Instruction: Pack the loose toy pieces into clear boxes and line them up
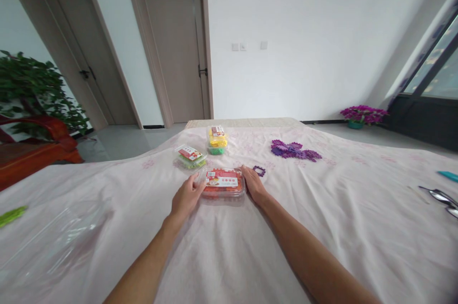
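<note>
A clear plastic box (223, 193) with orange-red pieces inside and a red and white label on its lid sits on the cloth in front of me. My left hand (188, 193) grips its left end, and my right hand (253, 184) grips its right end. The lid looks closed. Just right of my right hand lies a small purple square frame with a toothed edge (259, 171). Behind the box stand a clear box of green pieces (191, 156) and a clear box of yellow pieces with green below (217, 141).
A heap of purple toothed pieces (293, 150) lies at the back right. Eyeglasses (443, 197) and a teal object (448, 176) are at the right edge. On the left are a clear plastic bag (67, 232) and a lime-green piece (12, 216). A pink-white cloth (322, 227) covers the table.
</note>
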Demonstrator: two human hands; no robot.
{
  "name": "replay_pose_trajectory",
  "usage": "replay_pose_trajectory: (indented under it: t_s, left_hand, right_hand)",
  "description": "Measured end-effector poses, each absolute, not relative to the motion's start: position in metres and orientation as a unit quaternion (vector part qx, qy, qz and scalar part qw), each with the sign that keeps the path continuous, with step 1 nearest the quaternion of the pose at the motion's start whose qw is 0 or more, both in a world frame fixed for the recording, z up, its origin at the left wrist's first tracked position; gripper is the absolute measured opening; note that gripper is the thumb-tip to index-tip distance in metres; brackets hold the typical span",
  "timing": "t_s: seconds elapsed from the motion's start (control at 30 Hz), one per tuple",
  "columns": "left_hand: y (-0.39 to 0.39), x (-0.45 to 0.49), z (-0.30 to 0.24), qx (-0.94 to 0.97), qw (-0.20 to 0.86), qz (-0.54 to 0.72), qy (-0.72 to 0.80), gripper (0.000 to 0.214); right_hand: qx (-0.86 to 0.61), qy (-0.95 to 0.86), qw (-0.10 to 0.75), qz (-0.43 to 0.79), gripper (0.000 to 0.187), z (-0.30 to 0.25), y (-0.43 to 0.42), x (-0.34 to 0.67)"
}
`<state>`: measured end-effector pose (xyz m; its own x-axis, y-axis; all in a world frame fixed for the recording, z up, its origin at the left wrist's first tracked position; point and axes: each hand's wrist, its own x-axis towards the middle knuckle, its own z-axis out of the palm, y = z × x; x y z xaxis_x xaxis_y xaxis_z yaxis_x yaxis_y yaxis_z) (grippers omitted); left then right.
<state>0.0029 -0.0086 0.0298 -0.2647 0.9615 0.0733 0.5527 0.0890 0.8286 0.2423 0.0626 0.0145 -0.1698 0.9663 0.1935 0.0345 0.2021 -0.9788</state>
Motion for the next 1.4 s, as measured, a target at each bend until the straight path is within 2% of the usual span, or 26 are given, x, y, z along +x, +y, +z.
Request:
replay_pose_trajectory:
  t_s: [0.07,0.13,0.23,0.33,0.47,0.57,0.67,0.77,1.03,1.23,1.4]
  left_hand:
    - [-0.004,0.002,0.042,0.651,0.124,0.327,0.674,0.076]
    - [0.004,0.005,0.055,0.75,0.082,0.237,0.612,0.087]
    - [0.018,0.014,0.073,0.815,0.116,0.099,0.558,0.106]
    - [0.022,0.023,0.085,0.831,0.166,0.028,0.529,0.113]
    - [0.005,0.03,0.091,0.844,0.221,-0.009,0.488,0.124]
    - [-0.017,0.033,0.092,0.851,0.215,-0.014,0.479,0.14]
    - [-0.039,0.034,0.092,0.861,0.186,-0.026,0.472,0.146]
    - [-0.057,0.033,0.095,0.86,0.145,-0.039,0.488,0.144]
    - [-0.067,-0.01,0.1,0.793,0.097,-0.019,0.601,0.12]
    - [-0.061,-0.06,0.086,0.625,0.075,0.022,0.777,0.104]
    - [-0.043,-0.09,0.078,0.511,0.055,0.049,0.857,0.09]
  right_hand:
    - [-0.412,-0.629,0.49,0.441,0.059,0.013,0.06,0.243]
    - [-0.414,-0.655,0.46,0.433,0.064,0.012,0.059,0.242]
    - [-0.423,-0.678,0.423,0.428,0.069,0.009,0.058,0.241]
    - [-0.433,-0.688,0.439,0.383,0.068,0.007,0.059,0.241]
    - [-0.464,-0.665,0.452,0.371,0.067,0.004,0.061,0.24]
    - [-0.466,-0.65,0.446,0.401,0.061,0.003,0.061,0.237]
    - [-0.466,-0.646,0.451,0.401,0.055,0.003,0.06,0.236]
    - [-0.469,-0.649,0.457,0.388,0.05,0.003,0.06,0.236]
    - [-0.481,-0.68,0.437,0.34,0.041,0.002,0.062,0.236]
    - [-0.491,-0.685,0.426,0.33,0.038,0.004,0.064,0.237]
    - [-0.489,-0.69,0.423,0.325,0.039,0.003,0.063,0.237]
